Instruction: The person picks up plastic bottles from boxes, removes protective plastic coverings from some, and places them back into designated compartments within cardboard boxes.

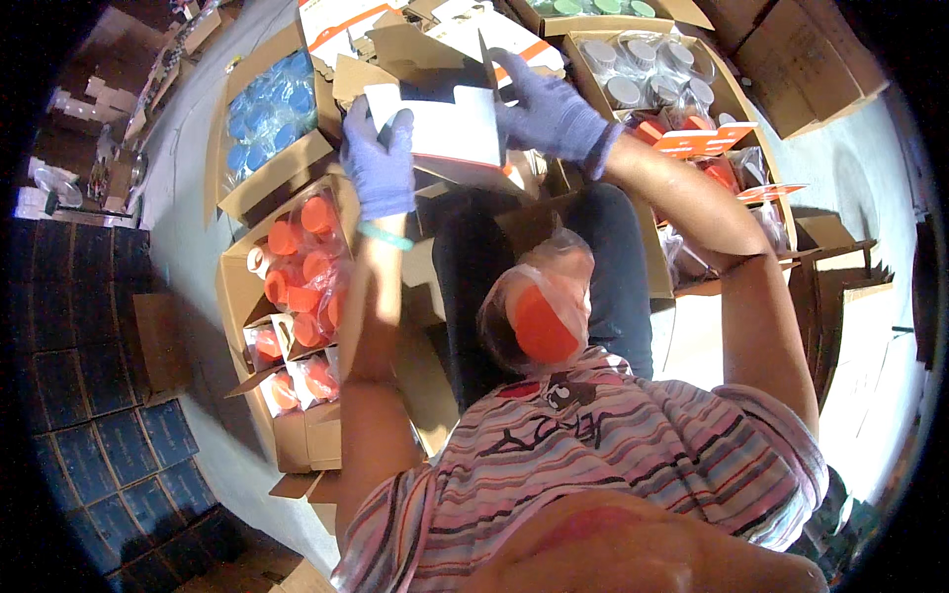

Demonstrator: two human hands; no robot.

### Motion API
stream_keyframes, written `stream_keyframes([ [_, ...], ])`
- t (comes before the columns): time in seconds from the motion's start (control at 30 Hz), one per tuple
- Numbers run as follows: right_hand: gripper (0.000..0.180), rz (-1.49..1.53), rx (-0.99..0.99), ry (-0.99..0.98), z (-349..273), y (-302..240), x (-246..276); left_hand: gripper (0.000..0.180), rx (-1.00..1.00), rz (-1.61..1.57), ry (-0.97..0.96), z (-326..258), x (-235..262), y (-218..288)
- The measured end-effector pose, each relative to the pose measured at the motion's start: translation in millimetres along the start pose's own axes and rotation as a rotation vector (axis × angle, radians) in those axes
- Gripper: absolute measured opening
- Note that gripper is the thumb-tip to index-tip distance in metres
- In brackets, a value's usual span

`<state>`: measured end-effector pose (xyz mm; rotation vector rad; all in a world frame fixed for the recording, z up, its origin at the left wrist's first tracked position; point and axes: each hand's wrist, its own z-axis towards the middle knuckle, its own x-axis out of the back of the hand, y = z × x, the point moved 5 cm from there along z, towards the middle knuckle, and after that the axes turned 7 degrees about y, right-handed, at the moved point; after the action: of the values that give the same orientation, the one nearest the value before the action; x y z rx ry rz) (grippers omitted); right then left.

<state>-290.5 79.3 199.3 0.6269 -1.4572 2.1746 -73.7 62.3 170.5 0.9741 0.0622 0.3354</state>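
A small cardboard box (450, 128) with a white outer side and brown raised flaps is held up above my knees. My left hand (379, 163), in a purple-blue glove, grips its left side with the thumb on the white face. Gloved alike, my right hand (554, 109) is closed on the right side, with some fingertips hidden behind a flap. On my lap lies an orange-lidded container (544, 321) wrapped in a clear plastic bag. The inside of the held box cannot be seen.
To the left stand a carton of blue-lidded items (272, 114) and a carton of orange-lidded items (301, 267). At right is a carton with grey-lidded items (643, 69) and orange-and-white boxes (707, 138). Green-lidded items (603, 8) sit beyond. Dark boxes (89, 356) are stacked far left.
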Motion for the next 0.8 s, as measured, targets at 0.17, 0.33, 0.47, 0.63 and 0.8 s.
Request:
stream_keyframes([
  [0.17,0.068,-0.043,-0.068,0.084,-0.6,21.4,-9.7,0.06,-0.279,0.817,0.162,-4.2,-23.4,2.3],
  [0.33,0.035,-0.066,-0.029,0.086,-5.3,83.4,11.8,0.078,-0.04,0.51,-0.009,14.4,-53.3,-8.4],
  [0.47,0.042,0.184,-0.196,0.303,-5.5,88.2,18.5,0.087,-0.097,0.15,0.029,23.0,-64.9,-16.1],
  [0.63,0.047,-0.235,0.364,0.569,-20.5,27.9,20.1,0.065,-0.274,0.775,-0.158,23.1,-68.1,6.8],
  [0.8,0.026,-0.314,0.727,0.287,-24.3,19.0,-9.2,0.034,-0.512,0.436,-0.385,-2.5,-72.1,5.2],
])
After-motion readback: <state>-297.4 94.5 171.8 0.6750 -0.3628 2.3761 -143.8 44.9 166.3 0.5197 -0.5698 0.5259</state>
